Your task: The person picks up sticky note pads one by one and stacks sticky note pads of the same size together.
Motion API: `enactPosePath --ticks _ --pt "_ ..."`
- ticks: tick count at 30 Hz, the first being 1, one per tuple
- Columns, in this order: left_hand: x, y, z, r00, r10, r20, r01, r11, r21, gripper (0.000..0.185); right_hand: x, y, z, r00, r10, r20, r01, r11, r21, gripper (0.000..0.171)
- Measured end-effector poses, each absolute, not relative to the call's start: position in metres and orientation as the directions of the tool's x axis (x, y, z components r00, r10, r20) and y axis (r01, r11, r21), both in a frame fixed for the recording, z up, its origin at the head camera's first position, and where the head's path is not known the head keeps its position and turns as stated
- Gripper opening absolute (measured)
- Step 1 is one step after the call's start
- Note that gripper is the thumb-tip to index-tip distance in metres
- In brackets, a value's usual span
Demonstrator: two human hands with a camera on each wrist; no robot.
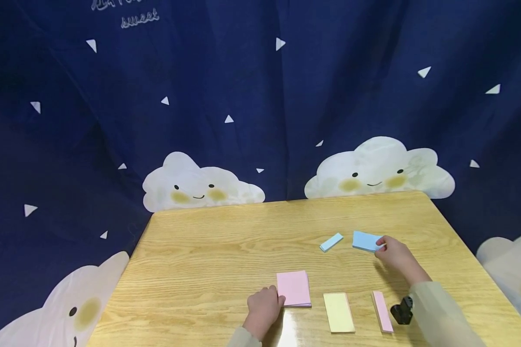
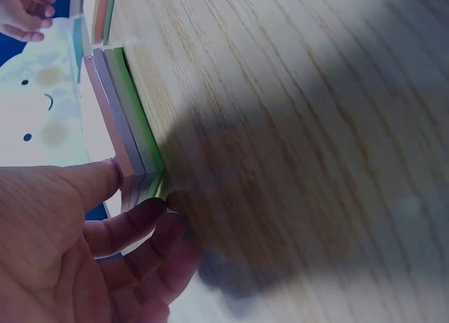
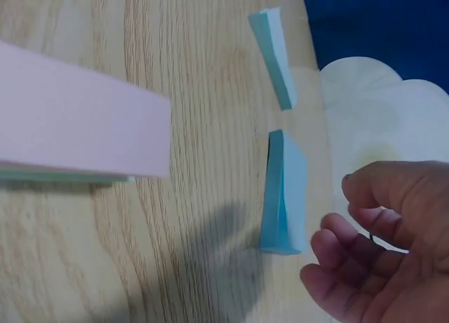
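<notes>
My left hand pinches the near left corner of a square pad of sticky notes, pink on top. In the left wrist view, the thumb lies on that pad's upper edge and a finger at its lower edge; pink, purple and green layers show along its side. At the back right, my right hand is beside the right end of a blue sticky-note pad. The right wrist view shows its loosely bent fingers a small gap from the blue pad. A narrow light blue pad lies to the left.
A yellow pad and a narrow pink pad lie at the front right of the wooden table. A black device sits at the right wrist. Behind the table hangs a dark blue curtain with clouds.
</notes>
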State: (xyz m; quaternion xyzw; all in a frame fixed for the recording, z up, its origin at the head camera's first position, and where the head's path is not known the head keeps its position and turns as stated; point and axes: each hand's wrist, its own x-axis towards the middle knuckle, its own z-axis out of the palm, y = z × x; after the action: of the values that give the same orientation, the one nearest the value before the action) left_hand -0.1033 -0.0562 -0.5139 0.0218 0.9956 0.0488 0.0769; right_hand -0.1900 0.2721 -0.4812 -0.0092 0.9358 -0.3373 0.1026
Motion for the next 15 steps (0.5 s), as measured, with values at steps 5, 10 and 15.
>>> enactPosePath --ticks 5,10,15 --pt "-0.103 -0.056 -0.511 -0.988 0.049 -0.145 0.034 0.994 0.106 0.033 -0.198 0.273 -0.481 -0.981 -0.062 -0.186 0.071 0.773 -0.631 0.031" --pt "-0.102 -0.056 -0.51 -0.991 0.054 -0.122 0.04 0.993 0.112 0.033 -0.205 0.271 -0.482 -0.985 -0.044 -0.168 0.071 0.781 -0.621 0.03" --pt "-0.102 -0.056 -0.511 -0.989 0.048 -0.138 0.032 0.993 0.117 0.034 -0.212 0.272 -0.488 -0.987 -0.056 -0.15 0.044 0.806 -0.591 0.03"
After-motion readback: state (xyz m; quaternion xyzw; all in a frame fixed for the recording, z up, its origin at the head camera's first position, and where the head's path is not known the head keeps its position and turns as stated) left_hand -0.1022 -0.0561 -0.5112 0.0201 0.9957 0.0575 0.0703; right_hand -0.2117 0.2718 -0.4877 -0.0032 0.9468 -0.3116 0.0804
